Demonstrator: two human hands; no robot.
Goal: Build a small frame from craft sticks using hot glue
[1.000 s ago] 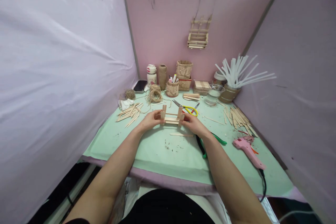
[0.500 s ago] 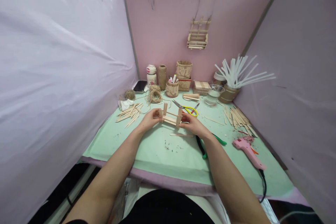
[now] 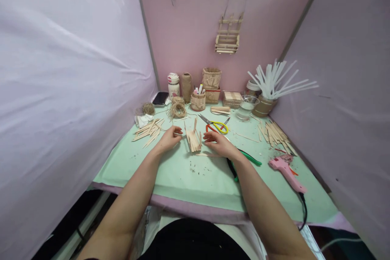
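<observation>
A small popsicle-stick structure point(image 3: 193, 140) stands on the green table cover between my hands, its slatted floor facing me and thin sticks rising at its sides. To its left is my left hand point(image 3: 171, 138), fingers curved and apart from it, holding nothing. Close by its right side, my right hand point(image 3: 218, 143) has its fingers stretched out, with nothing in them. A loose stick point(image 3: 209, 154) lies just below the structure. Under my right forearm are green-handled pliers point(image 3: 250, 157), partly hidden. Scissors point(image 3: 218, 126) with yellow and red handles rest behind the right hand.
Loose sticks point(image 3: 149, 131) lie at left, and more sticks point(image 3: 276, 135) at right. A pink glue gun point(image 3: 288, 172) sits at the right with its cord. Twine point(image 3: 177, 109), a marker cup point(image 3: 198, 100), a clear water bowl point(image 3: 246, 107) and glue sticks point(image 3: 272, 81) line the back.
Both hands have let go of the stick structure and drawn apart from it. The structure has turned and now stands on the table. The view has shifted slightly.
</observation>
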